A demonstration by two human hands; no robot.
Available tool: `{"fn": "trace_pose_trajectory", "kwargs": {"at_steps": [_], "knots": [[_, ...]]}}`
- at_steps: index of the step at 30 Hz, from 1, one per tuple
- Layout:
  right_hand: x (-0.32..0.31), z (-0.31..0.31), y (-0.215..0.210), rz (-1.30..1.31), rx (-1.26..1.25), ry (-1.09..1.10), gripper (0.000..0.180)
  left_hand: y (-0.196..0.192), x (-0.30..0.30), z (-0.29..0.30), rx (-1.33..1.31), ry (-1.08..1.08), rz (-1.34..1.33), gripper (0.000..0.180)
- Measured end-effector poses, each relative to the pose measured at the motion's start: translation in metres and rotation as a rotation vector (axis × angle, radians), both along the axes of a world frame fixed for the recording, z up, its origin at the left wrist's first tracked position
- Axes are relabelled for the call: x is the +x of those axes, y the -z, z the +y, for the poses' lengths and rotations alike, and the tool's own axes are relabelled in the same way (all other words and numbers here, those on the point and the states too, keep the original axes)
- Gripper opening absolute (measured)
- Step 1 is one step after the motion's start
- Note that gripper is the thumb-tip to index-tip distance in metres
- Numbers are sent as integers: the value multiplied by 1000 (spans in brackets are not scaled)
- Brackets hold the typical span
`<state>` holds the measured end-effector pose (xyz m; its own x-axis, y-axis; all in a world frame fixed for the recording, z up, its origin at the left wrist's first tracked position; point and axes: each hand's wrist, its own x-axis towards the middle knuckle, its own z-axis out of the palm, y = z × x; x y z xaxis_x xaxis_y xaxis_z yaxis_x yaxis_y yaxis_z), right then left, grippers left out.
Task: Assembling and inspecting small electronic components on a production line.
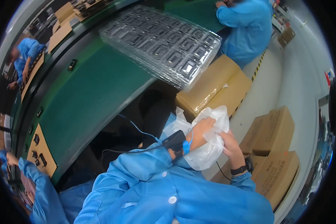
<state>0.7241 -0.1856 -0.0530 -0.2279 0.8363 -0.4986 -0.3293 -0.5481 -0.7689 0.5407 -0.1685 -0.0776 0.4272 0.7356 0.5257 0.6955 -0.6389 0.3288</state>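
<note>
Before my chest I have a crumpled, thin white plastic bag (202, 157), translucent and bunched up. My left hand (202, 130) reaches across its upper part with curled fingers gripping the film. A blue wrist strap with a small black device and cable sits on that wrist. At the bag's right side, my right hand (229, 143) pinches its edge between thumb and fingers. Folds of film hide some fingertips, and whether anything lies inside the bag I cannot tell.
Stacked clear plastic trays (164, 43) overhang the green conveyor belt (89, 97). A taped cardboard box (216, 84) stands just beyond my hands, with more cartons (274, 175) at right. Co-workers in blue (246, 30) work around the belt. Small black parts lie on a board (46, 158).
</note>
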Motion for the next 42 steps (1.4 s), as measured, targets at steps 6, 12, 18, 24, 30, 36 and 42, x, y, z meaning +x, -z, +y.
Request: {"fn": "trace_pose_trajectory", "kwargs": {"at_steps": [6, 12, 18, 24, 30, 36, 42], "knots": [[79, 52, 60, 347, -137, 271, 46, 15, -3, 37, -648, 454, -474, 46], [97, 149, 84, -249, 277, 951, 48, 45, -1, 96, -545, -261, -72, 66], [126, 157, 181, -1703, 894, -15, 71, 91, 19, 117, -659, -333, -19, 75], [29, 213, 198, -1286, 701, -382, 77, 107, -30, 130, -223, -411, -371, 34], [131, 258, 161, -1546, 763, -583, 68, 31, 39, 153, -555, 22, -1136, 36], [-97, 338, 176, -1213, 944, -897, 58, 235, -31, 172, -25, -343, -419, 39], [11, 318, 176, -1426, 735, -909, 53, 79, 0, 139, -397, -2, -686, 38]]}}
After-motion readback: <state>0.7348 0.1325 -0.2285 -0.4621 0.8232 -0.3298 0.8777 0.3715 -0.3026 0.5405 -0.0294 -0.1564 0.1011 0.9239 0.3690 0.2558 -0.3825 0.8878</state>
